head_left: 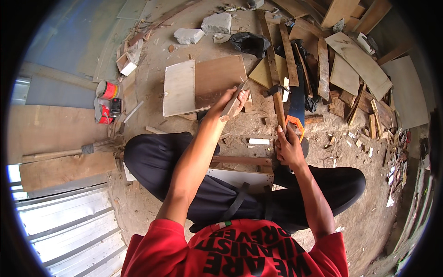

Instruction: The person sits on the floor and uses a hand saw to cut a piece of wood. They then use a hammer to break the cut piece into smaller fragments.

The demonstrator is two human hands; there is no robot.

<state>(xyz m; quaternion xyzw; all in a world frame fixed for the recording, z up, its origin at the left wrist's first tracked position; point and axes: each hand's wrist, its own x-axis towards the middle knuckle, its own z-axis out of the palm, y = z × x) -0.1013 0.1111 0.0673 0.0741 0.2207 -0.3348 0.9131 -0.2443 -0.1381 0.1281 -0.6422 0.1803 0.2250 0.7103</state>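
My left hand (pixel 223 102) is closed round a short wooden strip (pixel 232 104), held slantwise over the near right part of a flat panel (pixel 219 78). That panel is white on its left side and brown on its right. My right hand (pixel 290 147) grips the wooden handle of a hammer (pixel 279 107), whose dark head points away from me. Just right of the hammer lies a handsaw with an orange handle (pixel 295 124); my right hand partly hides it. Between my legs is a low wooden box (pixel 240 177) with a white front.
Wooden planks (pixel 289 55) and boards (pixel 360 60) are piled at the far right. Broken blocks (pixel 217 23) and a black plastic bag (pixel 250 44) lie at the back. On the left are cans (pixel 107 90) and a broom (pixel 99 147). Scraps litter the ground.
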